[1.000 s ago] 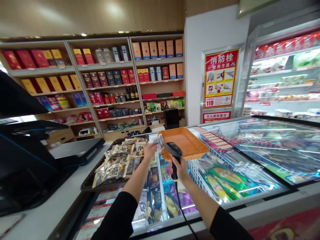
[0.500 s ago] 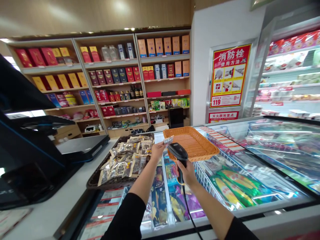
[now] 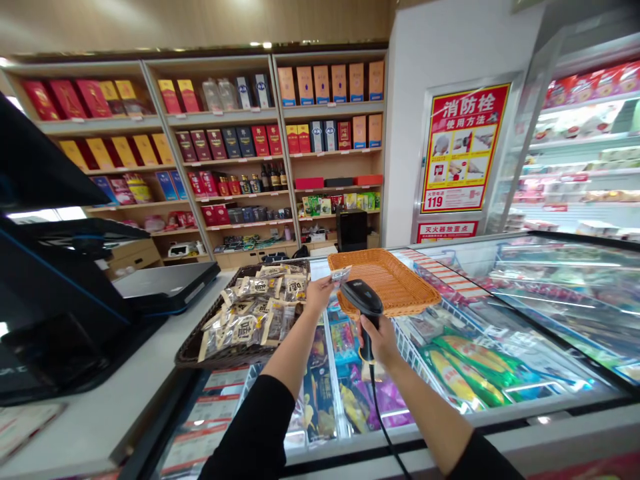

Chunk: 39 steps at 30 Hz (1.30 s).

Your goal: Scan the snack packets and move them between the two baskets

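Note:
My left hand [image 3: 319,294] pinches a small silver snack packet [image 3: 341,275] and holds it up over the near edge of an empty orange wicker tray [image 3: 400,283]. My right hand [image 3: 381,339] is wrapped round the grip of a black barcode scanner [image 3: 363,300], whose head sits just below and right of the packet. The scanner's black cable [image 3: 384,427] hangs down past my forearm. To the left, a dark wicker basket [image 3: 200,350] holds several more packets of the same kind [image 3: 250,313].
Both baskets rest on the glass lid of a chest freezer [image 3: 500,347] full of ice creams. A black till screen and printer [image 3: 75,280] stand on the white counter at left. Shelves of boxed goods [image 3: 225,147] line the back wall; a chilled cabinet [image 3: 585,147] is at right.
The view has shifted slightly. My left hand with the packet and my right hand with the scanner have stayed close together over the orange tray's edge, drifting a little right in the picture.

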Tool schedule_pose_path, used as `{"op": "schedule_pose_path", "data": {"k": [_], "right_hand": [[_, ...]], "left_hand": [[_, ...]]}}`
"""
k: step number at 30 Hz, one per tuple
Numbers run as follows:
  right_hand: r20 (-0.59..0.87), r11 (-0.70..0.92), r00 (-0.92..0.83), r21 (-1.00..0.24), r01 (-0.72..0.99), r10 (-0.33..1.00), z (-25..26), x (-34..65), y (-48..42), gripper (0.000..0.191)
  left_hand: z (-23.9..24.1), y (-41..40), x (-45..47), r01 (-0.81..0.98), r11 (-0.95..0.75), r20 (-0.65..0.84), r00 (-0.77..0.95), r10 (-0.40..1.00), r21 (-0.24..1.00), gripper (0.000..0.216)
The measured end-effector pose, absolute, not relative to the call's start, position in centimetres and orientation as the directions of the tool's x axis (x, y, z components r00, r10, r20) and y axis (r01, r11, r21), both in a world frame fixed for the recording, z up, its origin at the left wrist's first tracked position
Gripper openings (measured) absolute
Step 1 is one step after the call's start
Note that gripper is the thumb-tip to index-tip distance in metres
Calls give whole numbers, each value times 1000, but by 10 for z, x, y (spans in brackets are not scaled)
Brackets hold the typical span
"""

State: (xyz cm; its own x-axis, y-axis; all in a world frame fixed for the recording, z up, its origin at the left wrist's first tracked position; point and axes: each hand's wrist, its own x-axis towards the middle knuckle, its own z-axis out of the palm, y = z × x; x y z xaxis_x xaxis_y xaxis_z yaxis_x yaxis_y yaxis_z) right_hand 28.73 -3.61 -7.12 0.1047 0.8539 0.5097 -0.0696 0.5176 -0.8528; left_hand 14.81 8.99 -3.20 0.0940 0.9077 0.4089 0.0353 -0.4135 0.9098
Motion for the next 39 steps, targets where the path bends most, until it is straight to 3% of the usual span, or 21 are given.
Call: {"op": "schedule_pose_path", "data": {"k": [5,10,14,18,22,26,28,31,35,39], "right_hand": [[483,494,108,-859,-133,869,-74,289,-35,42],[443,464,147,-866,-187,885,-75,292,-34,39],[390,437,211,-860,-264,896,-73,294,-36,40],[375,439,247,-846,-304,893,-73,297,-37,39],[354,417,245,-858,-298,903,-77,299,-35,38],[348,402,216,-863,-306,912,-80,299,-33,36],[334,390,218,-864,-319,917,-81,300,-32,37],[294,366,245,-865,-344,924,-82,301,-31,40],[246,337,270,-864,-374,931,-81,301,-31,44],[220,332,317,-871,-361,922,-78,312,-26,46]], "left_hand": [[-34,93,147,69,-423,416,98,904,904,31],[-31,88,145,247,-487,491,46,870,838,27],[-13,61,144,396,-558,609,-1,793,729,35],[19,28,125,642,-561,717,27,697,522,40],[41,6,75,891,-370,705,85,704,262,51],[39,-3,26,987,-85,510,4,860,135,49],[37,-5,16,989,-61,429,-1,903,132,47],[39,-6,20,977,-112,446,20,895,181,46],[44,-7,55,940,-250,509,102,855,232,44],[34,-6,105,878,-402,462,253,850,260,45]]}}
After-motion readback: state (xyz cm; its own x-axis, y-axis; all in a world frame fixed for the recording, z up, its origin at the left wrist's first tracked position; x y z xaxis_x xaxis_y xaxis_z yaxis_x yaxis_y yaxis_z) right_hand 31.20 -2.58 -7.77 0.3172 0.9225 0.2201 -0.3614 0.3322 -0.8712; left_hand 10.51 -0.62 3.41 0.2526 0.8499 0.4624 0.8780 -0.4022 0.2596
